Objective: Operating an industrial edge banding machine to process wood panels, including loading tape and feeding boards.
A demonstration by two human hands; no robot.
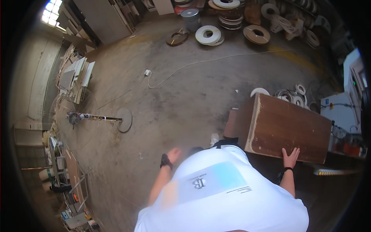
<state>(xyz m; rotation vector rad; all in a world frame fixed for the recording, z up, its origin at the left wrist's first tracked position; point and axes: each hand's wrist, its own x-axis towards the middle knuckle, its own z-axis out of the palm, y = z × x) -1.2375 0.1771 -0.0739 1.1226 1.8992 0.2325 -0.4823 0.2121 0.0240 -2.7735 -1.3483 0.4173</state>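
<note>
At the far left, a standing fan point(102, 117) with a round base is on a grey concrete workshop floor point(181, 92). Right of it, a white socket block point(147, 72) lies on the floor with a cable trailing away. At lower centre, the person's left hand point(174, 154), a dark band at the wrist, hangs in the air beside a white T-shirt point(208, 189); it is blurred, so whether its fingers are curled or loose cannot be told. To the right is a brown wooden box point(291, 125) with worn, pale edges. The right hand point(290, 157) is on its near edge, fingers spread flat, not gripping. To steady the box well, a full palm on the flat face, clear of the chipped edges, would probably serve best, with the left hand brought across for balance. Most of the box lies ahead of the right hand, touching it, and well apart from the left, off to that hand's right
</note>
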